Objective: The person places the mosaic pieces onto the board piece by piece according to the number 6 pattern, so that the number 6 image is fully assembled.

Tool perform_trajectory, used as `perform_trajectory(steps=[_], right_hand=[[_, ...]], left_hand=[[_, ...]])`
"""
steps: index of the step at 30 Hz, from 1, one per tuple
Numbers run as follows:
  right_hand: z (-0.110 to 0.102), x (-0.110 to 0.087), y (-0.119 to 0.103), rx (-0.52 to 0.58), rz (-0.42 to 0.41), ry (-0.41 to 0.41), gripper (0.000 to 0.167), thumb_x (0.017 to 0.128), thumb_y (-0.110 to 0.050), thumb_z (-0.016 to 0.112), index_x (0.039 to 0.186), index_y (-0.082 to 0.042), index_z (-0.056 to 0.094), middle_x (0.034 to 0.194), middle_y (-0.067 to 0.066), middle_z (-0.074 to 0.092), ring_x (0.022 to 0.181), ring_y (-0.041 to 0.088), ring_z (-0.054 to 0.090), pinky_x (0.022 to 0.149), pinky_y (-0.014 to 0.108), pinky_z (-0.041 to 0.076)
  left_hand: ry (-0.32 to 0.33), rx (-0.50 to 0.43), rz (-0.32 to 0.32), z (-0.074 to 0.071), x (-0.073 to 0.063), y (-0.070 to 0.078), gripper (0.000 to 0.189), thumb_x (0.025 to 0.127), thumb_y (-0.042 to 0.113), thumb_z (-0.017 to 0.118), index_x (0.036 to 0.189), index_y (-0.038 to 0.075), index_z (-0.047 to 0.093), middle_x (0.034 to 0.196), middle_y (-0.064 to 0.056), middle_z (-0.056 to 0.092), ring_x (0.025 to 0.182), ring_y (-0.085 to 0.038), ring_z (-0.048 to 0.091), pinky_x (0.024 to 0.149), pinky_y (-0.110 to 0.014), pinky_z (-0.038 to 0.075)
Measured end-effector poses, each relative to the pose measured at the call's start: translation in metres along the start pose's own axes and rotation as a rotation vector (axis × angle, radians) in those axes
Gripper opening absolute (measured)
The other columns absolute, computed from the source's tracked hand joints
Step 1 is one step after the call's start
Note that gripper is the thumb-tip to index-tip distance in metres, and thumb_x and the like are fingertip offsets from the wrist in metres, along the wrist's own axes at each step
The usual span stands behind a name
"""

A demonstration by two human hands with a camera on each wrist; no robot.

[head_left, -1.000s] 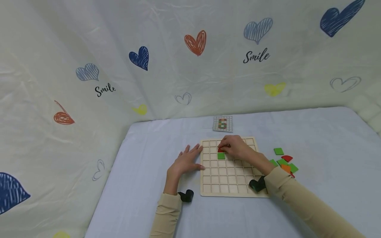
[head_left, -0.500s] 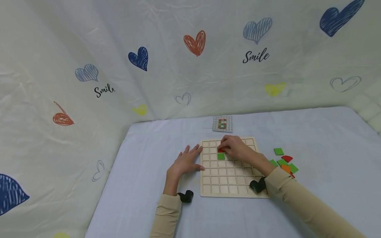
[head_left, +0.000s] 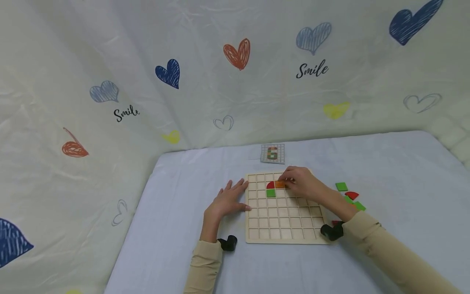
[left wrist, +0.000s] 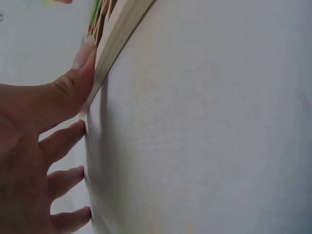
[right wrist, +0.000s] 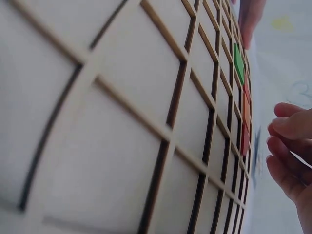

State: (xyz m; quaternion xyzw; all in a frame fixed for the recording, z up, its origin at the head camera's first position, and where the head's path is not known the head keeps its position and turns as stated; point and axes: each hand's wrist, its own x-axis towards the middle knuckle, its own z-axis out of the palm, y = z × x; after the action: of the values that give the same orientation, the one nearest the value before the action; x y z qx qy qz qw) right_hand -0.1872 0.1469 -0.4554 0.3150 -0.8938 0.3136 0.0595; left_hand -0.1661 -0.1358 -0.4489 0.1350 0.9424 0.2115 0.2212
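Note:
My left hand (head_left: 227, 201) lies with fingers spread against the left edge of a gridded wooden board (head_left: 263, 233); in the left wrist view its thumb (left wrist: 78, 83) touches the board's rim. A green square tile (head_left: 271, 193) sits in the grid below a red quarter-round tile (head_left: 270, 185), and an orange square tile (head_left: 279, 184) adjoins the red one. My right hand (head_left: 304, 183) is above the orange tile, its fingers loosely bent. The right wrist view shows those fingertips apart from the board, holding nothing, with another red tile (right wrist: 244, 140) beyond the orange one.
A pattern card (head_left: 272, 153) lies behind the board. To the right are loose tiles: a green square (head_left: 341, 186), a red quarter-round (head_left: 352, 195) and others partly under the right forearm. A white cloth covers the table (head_left: 400, 183); a curtain with hearts hangs behind.
My right hand has moved slightly right from the red quarter-round tile, uncovering it and the orange tile beside it. The left hand stays at the board's edge.

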Motion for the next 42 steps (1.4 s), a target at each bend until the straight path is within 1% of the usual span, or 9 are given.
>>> perform_trajectory(steps=[2,7,11,15,20,28,31,35,42], right_hand=[[-0.004,-0.005,0.0,0.001,0.024,-0.008,0.013,0.086,0.008,0.075,0.095,-0.001,0.08,0.087,0.009,0.072,0.078,0.021,0.068,0.066,0.031,0.057],[-0.016,-0.02,0.001,0.006,0.139,-0.033,0.016,0.088,0.007,0.073,0.101,-0.001,0.079,0.094,0.007,0.073,0.083,0.019,0.066,0.072,0.034,0.059],[-0.024,-0.032,0.005,-0.007,0.185,-0.033,0.017,0.089,0.006,0.073,0.103,-0.001,0.079,0.096,0.008,0.073,0.084,0.018,0.065,0.075,0.036,0.059],[-0.03,-0.045,0.012,-0.026,0.191,-0.019,0.018,0.087,0.005,0.074,0.104,-0.001,0.078,0.095,0.006,0.073,0.083,0.019,0.065,0.074,0.035,0.058],[-0.033,-0.063,0.02,-0.06,0.182,0.006,0.018,0.086,0.004,0.076,0.102,-0.003,0.079,0.094,0.004,0.074,0.087,0.023,0.067,0.074,0.038,0.057],[-0.041,-0.083,0.031,-0.114,0.228,0.027,0.023,0.084,0.004,0.078,0.106,-0.002,0.078,0.101,0.009,0.074,0.094,0.027,0.066,0.077,0.044,0.059],[-0.043,-0.088,0.035,-0.115,0.247,0.028,0.023,0.083,0.003,0.079,0.106,-0.001,0.078,0.101,0.01,0.073,0.094,0.028,0.066,0.077,0.043,0.059],[-0.046,-0.097,0.038,-0.121,0.258,0.033,0.024,0.082,0.001,0.081,0.106,-0.002,0.078,0.1,0.009,0.073,0.093,0.026,0.065,0.075,0.038,0.059],[-0.048,-0.113,0.041,-0.169,0.202,0.064,0.026,0.077,0.003,0.084,0.101,-0.006,0.078,0.095,0.003,0.072,0.086,0.022,0.064,0.071,0.033,0.058]], left_hand=[[0.001,-0.003,-0.002,0.0,0.0,-0.001,0.089,0.089,0.037,0.08,0.163,0.023,0.034,0.171,0.002,0.024,0.161,-0.036,0.008,0.127,-0.062,0.012],[0.004,-0.009,-0.007,0.001,-0.002,-0.001,0.089,0.089,0.037,0.081,0.163,0.023,0.034,0.171,0.003,0.023,0.161,-0.035,0.008,0.127,-0.062,0.012],[0.008,-0.001,-0.007,0.001,-0.001,-0.002,0.089,0.088,0.037,0.081,0.163,0.022,0.034,0.171,0.002,0.024,0.16,-0.036,0.008,0.127,-0.063,0.013],[0.009,0.001,-0.005,0.002,-0.002,-0.002,0.088,0.089,0.037,0.08,0.163,0.022,0.034,0.171,0.002,0.024,0.16,-0.036,0.009,0.126,-0.064,0.014],[0.006,0.0,0.006,0.001,-0.002,-0.001,0.088,0.089,0.037,0.08,0.163,0.023,0.033,0.171,0.002,0.023,0.16,-0.036,0.008,0.126,-0.063,0.014],[0.004,0.017,0.015,-0.001,-0.001,0.001,0.088,0.09,0.036,0.079,0.163,0.02,0.033,0.171,0.0,0.024,0.16,-0.038,0.009,0.126,-0.065,0.015],[0.007,0.008,0.018,-0.001,0.0,0.0,0.088,0.089,0.036,0.08,0.162,0.018,0.035,0.171,-0.002,0.025,0.16,-0.039,0.01,0.125,-0.065,0.015],[0.001,0.002,0.014,0.0,0.0,0.0,0.088,0.089,0.037,0.08,0.163,0.02,0.034,0.171,0.0,0.024,0.16,-0.038,0.009,0.126,-0.064,0.014],[0.007,-0.003,0.01,0.0,0.0,-0.001,0.089,0.089,0.038,0.08,0.163,0.022,0.033,0.171,0.002,0.023,0.16,-0.036,0.008,0.127,-0.064,0.013]])
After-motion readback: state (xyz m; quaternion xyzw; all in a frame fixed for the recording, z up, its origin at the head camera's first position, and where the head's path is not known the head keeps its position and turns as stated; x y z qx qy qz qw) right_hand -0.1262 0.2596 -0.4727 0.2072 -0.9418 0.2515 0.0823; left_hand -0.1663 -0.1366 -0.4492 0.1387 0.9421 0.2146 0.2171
